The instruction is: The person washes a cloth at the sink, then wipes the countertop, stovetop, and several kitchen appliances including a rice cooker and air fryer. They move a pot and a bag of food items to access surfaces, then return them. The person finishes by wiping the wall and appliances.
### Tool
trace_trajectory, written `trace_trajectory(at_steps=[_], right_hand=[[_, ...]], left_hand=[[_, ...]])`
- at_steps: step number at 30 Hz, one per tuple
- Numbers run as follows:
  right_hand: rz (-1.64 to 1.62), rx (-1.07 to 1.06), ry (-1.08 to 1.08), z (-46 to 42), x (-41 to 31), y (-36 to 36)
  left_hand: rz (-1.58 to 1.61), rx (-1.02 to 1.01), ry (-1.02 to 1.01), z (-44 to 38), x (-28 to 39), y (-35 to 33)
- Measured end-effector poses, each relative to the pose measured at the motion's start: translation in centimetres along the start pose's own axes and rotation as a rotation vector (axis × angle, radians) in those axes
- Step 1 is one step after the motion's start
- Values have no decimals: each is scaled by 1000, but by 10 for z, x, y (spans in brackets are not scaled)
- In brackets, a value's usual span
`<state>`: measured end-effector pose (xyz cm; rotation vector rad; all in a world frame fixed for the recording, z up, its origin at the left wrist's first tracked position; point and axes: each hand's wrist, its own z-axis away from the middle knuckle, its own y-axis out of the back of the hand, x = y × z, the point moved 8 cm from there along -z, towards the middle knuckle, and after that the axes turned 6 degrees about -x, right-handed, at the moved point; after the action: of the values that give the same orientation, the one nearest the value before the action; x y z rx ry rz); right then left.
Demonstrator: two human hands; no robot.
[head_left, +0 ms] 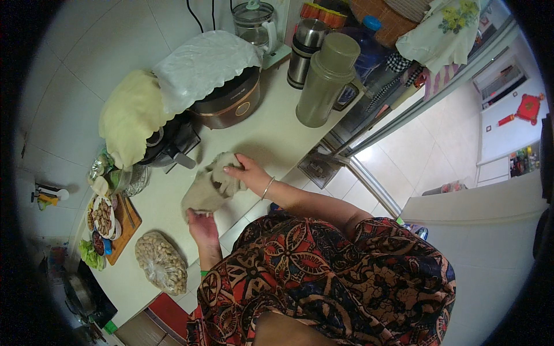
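A greyish-beige cloth (197,194) hangs bunched between my hands, over the front part of the pale countertop. My right hand (250,174), with a bangle on its wrist, grips the cloth's gathered upper end between thumb and fingers. At the lower edge, my left hand (202,228) holds the cloth with the palm turned up; some of its fingers are hidden by the fabric. A clear plastic bag of unshelled peanuts (161,263) lies on the counter to the left of my left hand.
Behind the cloth stand a covered rice cooker (231,104) and a black air fryer (166,147) under a yellowish cover (130,114). A large thermos jug (326,82) is at the right. Leftward, a wooden cutting board (130,222) bears bowls of food (104,216).
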<state>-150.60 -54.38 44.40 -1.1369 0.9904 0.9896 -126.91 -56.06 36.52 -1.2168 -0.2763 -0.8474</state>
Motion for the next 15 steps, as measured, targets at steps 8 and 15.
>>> trace_trajectory(at_steps=[8, 15], right_hand=[[635, 49, 285, 17, -18, 16], [930, -406, 381, 50, -22, -35]], left_hand=[[-77, 29, 288, 22, -44, -32], [75, -188, 304, 25, -62, -114]])
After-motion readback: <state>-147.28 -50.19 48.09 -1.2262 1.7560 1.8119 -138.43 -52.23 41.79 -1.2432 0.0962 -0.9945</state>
